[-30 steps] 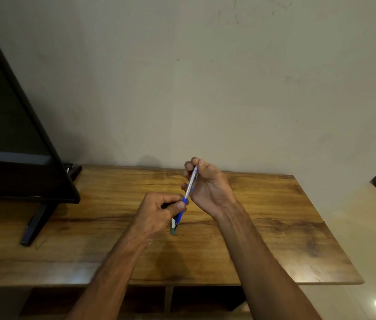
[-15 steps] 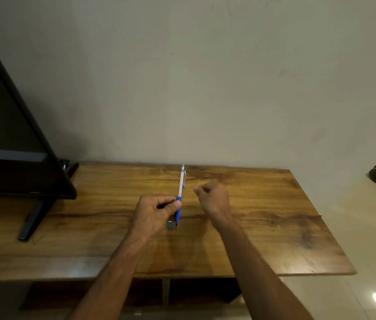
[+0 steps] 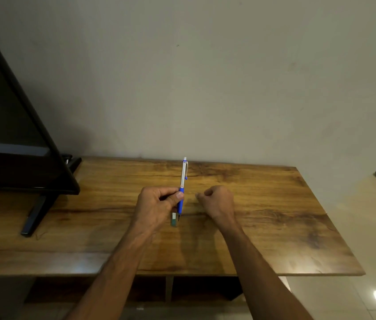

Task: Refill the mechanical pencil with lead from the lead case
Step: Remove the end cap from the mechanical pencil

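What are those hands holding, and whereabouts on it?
The left hand pinches the mechanical pencil at its blue grip, near the tip. The right hand is curled; whether it holds anything cannot be told.

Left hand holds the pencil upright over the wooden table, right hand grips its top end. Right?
No. Head view: the right hand is curled beside the pencil, not touching it; its top end is free. The left hand holds it upright over the wooden table.
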